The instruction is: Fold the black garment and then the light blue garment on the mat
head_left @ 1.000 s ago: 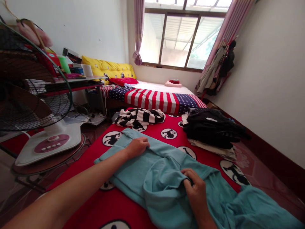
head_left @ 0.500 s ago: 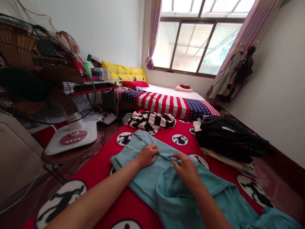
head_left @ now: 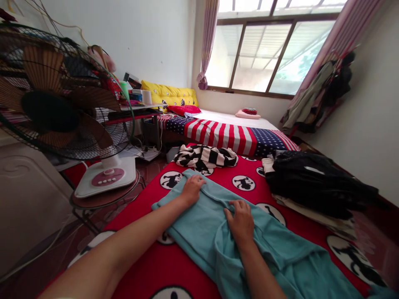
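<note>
A light teal garment [head_left: 199, 226] lies across the red bedding, its left part flat and layered, its right part loose and bunched. My left hand [head_left: 192, 190] rests on the flat part near its far edge, fingers stretched over the cloth. On the ridge where the bunched fabric begins lies my right hand [head_left: 242, 222], its thumb apart from the bent fingers. Neither hand lifts the cloth. The garment's near right end runs out of view, and my right forearm covers some of it.
Beyond the garment is a crumpled black-and-white checked cloth [head_left: 205, 156]. A pile of black clothes [head_left: 311, 178] sits at the right on the red bedding [head_left: 195, 270]. At left a fan [head_left: 115, 176] stands on a round stool [head_left: 93, 199]. Another bed [head_left: 224, 137] is under the window.
My left hand has slid away from me along the garment, and my right hand has settled lower onto the cloth. The whole view has shifted slightly to the left.
</note>
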